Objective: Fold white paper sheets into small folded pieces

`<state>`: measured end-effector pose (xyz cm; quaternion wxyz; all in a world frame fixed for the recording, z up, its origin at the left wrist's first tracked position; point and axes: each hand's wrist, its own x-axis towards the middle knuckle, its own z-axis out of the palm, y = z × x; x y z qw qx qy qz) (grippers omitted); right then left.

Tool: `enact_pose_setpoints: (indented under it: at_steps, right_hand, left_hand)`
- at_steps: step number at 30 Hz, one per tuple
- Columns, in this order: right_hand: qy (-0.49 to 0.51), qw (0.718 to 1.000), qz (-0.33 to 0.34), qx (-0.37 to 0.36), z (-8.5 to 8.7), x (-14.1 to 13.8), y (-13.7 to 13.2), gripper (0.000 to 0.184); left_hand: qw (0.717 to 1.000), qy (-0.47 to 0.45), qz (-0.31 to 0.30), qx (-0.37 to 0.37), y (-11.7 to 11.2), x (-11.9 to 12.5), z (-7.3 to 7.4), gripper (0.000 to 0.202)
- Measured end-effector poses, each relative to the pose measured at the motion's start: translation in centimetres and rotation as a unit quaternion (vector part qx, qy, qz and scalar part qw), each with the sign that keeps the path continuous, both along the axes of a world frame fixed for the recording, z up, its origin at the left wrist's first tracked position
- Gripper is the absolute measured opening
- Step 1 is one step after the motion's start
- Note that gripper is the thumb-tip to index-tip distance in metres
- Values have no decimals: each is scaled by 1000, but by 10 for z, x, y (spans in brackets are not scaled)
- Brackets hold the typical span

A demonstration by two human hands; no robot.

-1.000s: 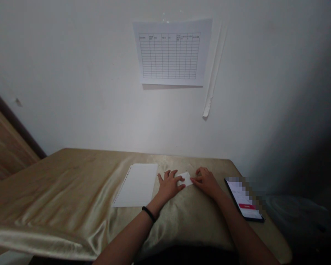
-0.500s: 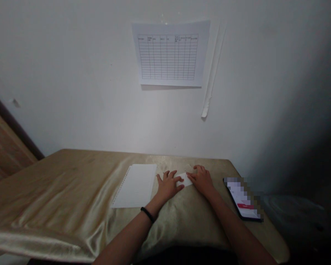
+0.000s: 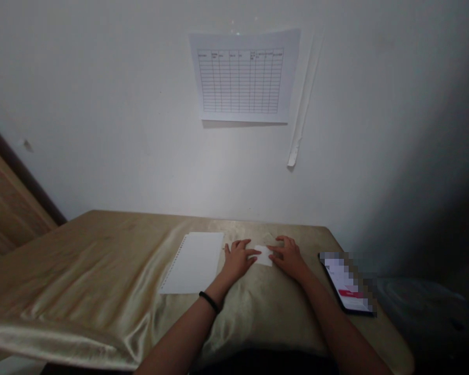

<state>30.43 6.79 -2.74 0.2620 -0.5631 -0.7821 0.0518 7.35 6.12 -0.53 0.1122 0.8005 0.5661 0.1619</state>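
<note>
A small white piece of paper (image 3: 263,256) lies on the cloth-covered table between my two hands. My left hand (image 3: 239,259) rests at its left side with fingers spread, the index fingertip and thumb at the paper's left edge. On the opposite side, my right hand (image 3: 289,255) has its index fingertip at the upper right corner and its thumb by the right edge, the fingers apart. Left of my left hand lies a larger white sheet of loose-leaf paper (image 3: 193,263) with punched holes along its left edge. A black band circles my left wrist.
A phone (image 3: 347,286) with a lit, partly blurred screen lies near the right edge of the table (image 3: 101,260), which has a shiny gold cloth. A printed grid sheet (image 3: 240,78) and a loose white strip (image 3: 303,104) hang on the wall behind. Wood panelling (image 3: 11,203) stands at left.
The small paper now lies straighter, with more of it showing. My left fingers have drawn back toward its left edge, and my right thumb and index finger have spread apart along its right side.
</note>
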Motion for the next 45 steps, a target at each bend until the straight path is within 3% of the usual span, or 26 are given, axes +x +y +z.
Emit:
enact_pose_setpoints:
  at_steps: [7, 13, 20, 25, 31, 38, 45]
  right_hand:
    - [36, 998, 45, 17, 5, 2, -3, 22]
    - [40, 997, 57, 30, 8, -2, -6, 19]
    - [60, 993, 98, 29, 9, -3, -8, 11]
    - [78, 987, 138, 6, 14, -8, -14, 8]
    - [76, 991, 101, 32, 12, -8, -10, 15]
    - [50, 995, 86, 21, 5, -6, -6, 13]
    - [49, 996, 61, 39, 4, -10, 0, 23]
  left_hand:
    - [997, -37, 35, 56, 6, -4, 8, 18]
    - [998, -16, 45, 32, -2, -4, 12, 14]
    - [997, 34, 47, 51, -10, 2, 4, 41]
    - [997, 56, 44, 21, -7, 1, 1, 43]
    - [999, 49, -9, 6, -5, 0, 4, 37]
    - [998, 42, 35, 11, -3, 0, 6, 32]
    - [999, 48, 23, 3, -4, 0, 7, 34]
